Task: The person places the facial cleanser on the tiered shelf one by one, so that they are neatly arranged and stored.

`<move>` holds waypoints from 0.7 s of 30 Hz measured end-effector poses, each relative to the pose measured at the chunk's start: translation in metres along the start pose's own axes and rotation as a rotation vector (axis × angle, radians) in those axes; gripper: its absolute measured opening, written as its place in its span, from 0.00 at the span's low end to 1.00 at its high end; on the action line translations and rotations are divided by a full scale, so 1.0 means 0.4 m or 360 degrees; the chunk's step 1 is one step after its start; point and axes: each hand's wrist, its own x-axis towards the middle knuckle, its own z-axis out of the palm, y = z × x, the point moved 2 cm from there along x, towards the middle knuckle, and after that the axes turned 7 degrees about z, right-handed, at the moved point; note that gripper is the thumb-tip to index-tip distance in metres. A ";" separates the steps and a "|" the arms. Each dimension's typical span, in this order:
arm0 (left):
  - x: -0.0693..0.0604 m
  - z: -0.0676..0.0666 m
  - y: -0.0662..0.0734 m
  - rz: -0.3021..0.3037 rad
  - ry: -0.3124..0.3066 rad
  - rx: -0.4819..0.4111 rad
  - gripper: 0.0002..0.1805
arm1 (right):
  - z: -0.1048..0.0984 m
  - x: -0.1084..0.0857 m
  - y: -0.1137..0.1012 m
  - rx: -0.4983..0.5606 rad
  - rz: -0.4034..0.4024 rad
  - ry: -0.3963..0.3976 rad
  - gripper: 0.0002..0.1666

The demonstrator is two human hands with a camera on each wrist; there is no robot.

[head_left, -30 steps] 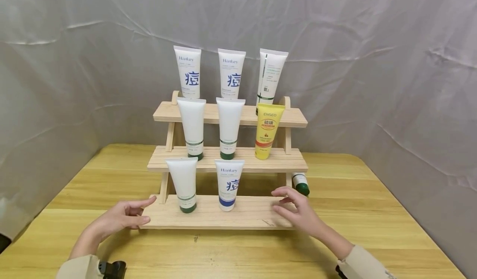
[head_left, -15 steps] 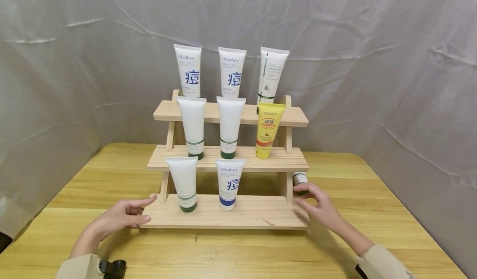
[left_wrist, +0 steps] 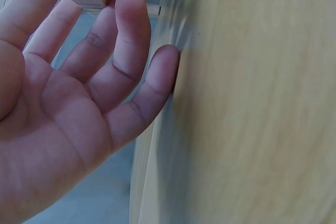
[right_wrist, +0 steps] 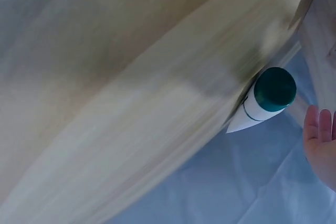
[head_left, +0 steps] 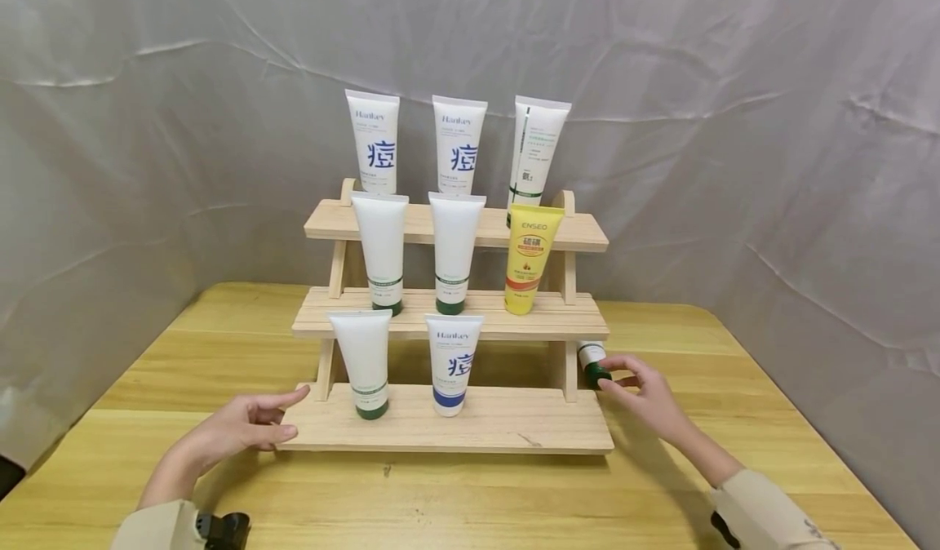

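Note:
A three-tier wooden display rack [head_left: 507, 432] stands on the table, with white tubes and a yellow tube [head_left: 530, 260] upright on its steps. My left hand [head_left: 238, 426] holds the left end of the lowest step; in the left wrist view its fingers [left_wrist: 134, 30] bend around the board's corner. Beside the rack's right leg, a white tube with a green cap [head_left: 596, 373] lies on the table, partly hidden by the rack. My right hand [head_left: 646, 395] is at that cap, fingers loosely bent. The right wrist view shows a gap between the fingertips [right_wrist: 311, 121] and the tube [right_wrist: 275, 88].
On the lowest step are a plain white tube [head_left: 361, 362] and a blue-capped tube [head_left: 451, 362]. Three more white tubes stand on top. A grey cloth [head_left: 734, 166] hangs behind the wooden table [head_left: 470, 501].
My right hand has moved right, from over the lowest step's right end to beside the lying tube's green cap. My left hand has stayed at the rack's left end.

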 end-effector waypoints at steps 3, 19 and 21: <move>0.000 0.001 0.001 -0.0003 0.0007 0.0007 0.30 | -0.005 0.006 0.010 -0.0040 0.0075 -0.0006 0.15; 0.000 0.002 0.000 -0.0020 0.0011 0.0007 0.32 | -0.032 0.041 0.034 -0.0153 0.0450 -0.0107 0.17; -0.001 0.001 0.001 -0.0016 0.0008 0.0004 0.31 | -0.034 0.044 0.063 -0.0133 0.0505 -0.0143 0.19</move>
